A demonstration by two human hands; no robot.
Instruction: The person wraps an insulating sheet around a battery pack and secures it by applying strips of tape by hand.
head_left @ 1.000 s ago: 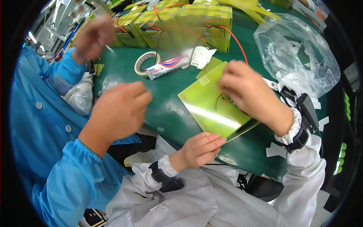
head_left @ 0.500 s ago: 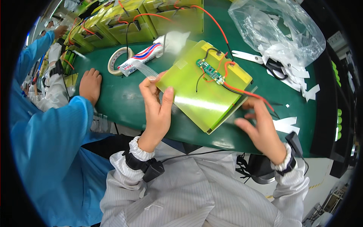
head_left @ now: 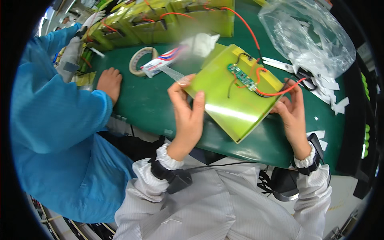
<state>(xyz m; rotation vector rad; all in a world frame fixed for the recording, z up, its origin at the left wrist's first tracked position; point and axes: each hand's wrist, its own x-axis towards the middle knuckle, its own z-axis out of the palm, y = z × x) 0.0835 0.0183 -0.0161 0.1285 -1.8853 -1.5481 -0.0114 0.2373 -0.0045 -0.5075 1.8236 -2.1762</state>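
A flat yellow-green battery pack [head_left: 224, 102] is tilted between my two hands above the green table. On its top sit a small green circuit board [head_left: 242, 77] and red and black wires [head_left: 280, 91]. My left hand [head_left: 187, 114] grips the left corner, thumb on top, with the fingers partly hidden beneath. A strip of clear filament tape [head_left: 173, 74] runs from that corner toward the white, red and blue glue tube or packet. My right hand [head_left: 291, 114] pinches the pack's right edge below the wires; its fingertips are partly hidden.
More green packs [head_left: 200, 20] with wires stand along the back. A tape roll [head_left: 140, 62] lies beside the printed white packet [head_left: 163, 61]. Scissors [head_left: 279, 64], white paper scraps [head_left: 340, 106] and a clear plastic bag [head_left: 308, 38] are at right. A blue-sleeved co-worker's hand [head_left: 109, 85] rests at left.
My right hand has closed on the pack's right edge, where it was apart with fingers spread. The loose lower sheet now sits closer against the pack. The whole view has shifted slightly.
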